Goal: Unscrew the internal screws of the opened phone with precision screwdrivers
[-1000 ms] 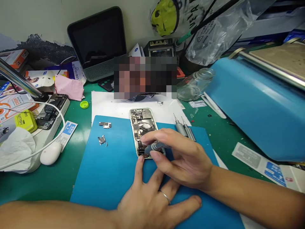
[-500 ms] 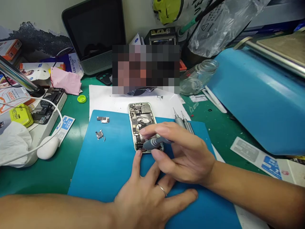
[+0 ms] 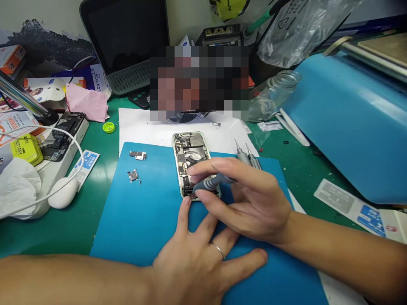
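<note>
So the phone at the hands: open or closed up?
Open. The phone shows bare internal parts, uncovered; the right hand hides some of its lower end.

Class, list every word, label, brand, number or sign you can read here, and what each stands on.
"BATTERY": yellow case.
"LCD": white label.
Triangular sign, seemingly recycling: clear plastic bag.
Other lettering is too small or blurred to read, including on the orange-and-white packet, left card, right card and black box.

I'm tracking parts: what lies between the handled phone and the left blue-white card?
Head view: green tabletop, then blue mat with long part, small board and tiny sliver.
</note>
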Demonstrator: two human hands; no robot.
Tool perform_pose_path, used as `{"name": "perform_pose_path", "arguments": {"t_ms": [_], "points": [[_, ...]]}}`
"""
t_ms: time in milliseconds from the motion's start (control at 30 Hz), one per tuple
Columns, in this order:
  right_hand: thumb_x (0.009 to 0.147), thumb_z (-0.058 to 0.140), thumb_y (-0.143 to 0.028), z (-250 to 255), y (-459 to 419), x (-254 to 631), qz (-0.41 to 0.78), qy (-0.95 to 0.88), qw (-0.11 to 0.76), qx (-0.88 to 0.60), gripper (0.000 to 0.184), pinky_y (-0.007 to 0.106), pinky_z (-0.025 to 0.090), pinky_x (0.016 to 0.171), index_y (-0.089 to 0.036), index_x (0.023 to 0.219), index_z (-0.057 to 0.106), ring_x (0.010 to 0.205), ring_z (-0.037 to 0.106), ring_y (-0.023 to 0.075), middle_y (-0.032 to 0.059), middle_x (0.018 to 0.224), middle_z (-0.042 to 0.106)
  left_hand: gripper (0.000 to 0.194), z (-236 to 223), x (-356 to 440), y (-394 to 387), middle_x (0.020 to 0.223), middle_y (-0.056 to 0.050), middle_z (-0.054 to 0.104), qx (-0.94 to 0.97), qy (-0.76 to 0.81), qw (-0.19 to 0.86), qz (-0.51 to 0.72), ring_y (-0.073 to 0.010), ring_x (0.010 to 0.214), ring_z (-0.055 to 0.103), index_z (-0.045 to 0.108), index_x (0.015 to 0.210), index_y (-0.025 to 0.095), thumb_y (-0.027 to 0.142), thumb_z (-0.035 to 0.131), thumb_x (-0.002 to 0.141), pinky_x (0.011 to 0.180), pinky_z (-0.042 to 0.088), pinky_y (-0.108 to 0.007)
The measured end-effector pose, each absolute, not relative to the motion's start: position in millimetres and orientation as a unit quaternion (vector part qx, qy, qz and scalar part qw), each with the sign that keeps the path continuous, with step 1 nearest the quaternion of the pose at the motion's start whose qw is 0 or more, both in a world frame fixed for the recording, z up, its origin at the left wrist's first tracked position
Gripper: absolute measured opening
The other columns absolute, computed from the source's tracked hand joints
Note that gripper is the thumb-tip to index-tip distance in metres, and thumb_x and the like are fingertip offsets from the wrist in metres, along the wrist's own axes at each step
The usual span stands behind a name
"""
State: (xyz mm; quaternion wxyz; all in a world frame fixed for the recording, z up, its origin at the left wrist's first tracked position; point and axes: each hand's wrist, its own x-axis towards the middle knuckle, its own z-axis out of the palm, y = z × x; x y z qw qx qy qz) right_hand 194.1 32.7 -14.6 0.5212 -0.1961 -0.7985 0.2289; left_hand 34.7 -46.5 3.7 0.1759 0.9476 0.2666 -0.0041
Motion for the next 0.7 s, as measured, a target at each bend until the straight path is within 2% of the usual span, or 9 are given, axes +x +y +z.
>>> {"name": "perform_pose_path", "arguments": {"t_ms": [133, 267, 700], "points": [[0.086, 0.064, 0.004, -15.9, 30.3, 190.2, 0.268, -0.766, 0.539, -0.225, 0.081, 0.030, 0.069, 0.081, -0.034, 0.154, 0.043, 0.100, 0.076, 0.0179, 0.0047, 0.117, 0.075, 0.069, 4.0, 34.9, -45.3, 0.159, -0.012, 0.042, 0.949, 0.263, 0.171, 0.001, -0.0402, 0.148, 0.029, 0.036, 0.156, 0.029, 0.058, 0.054, 0.096, 0.116, 0.022, -0.075], [0.087, 0.063, 0.003, -15.4, 27.6, 188.9, 0.282, -0.741, 0.555, -0.249, 0.078, 0.029, 0.070, 0.071, -0.039, 0.151, 0.047, 0.095, 0.077, 0.0192, 0.0037, 0.114, 0.076, 0.067, 3.3, 34.6, -45.8, 0.160, -0.010, 0.040, 0.947, 0.268, 0.175, 0.008, -0.0393, 0.149, 0.027, 0.038, 0.155, 0.030, 0.061, 0.052, 0.097, 0.116, 0.024, -0.075], [0.083, 0.064, 0.006, -10.5, 28.0, 189.1, 0.249, -0.742, 0.571, -0.247, 0.078, 0.025, 0.067, 0.071, -0.035, 0.149, 0.050, 0.083, 0.077, 0.0152, 0.0023, 0.105, 0.076, 0.072, 4.1, 34.3, -46.0, 0.160, -0.009, 0.041, 0.944, 0.270, 0.190, 0.008, -0.0374, 0.150, 0.024, 0.037, 0.155, 0.030, 0.058, 0.060, 0.093, 0.118, 0.021, -0.074]]}}
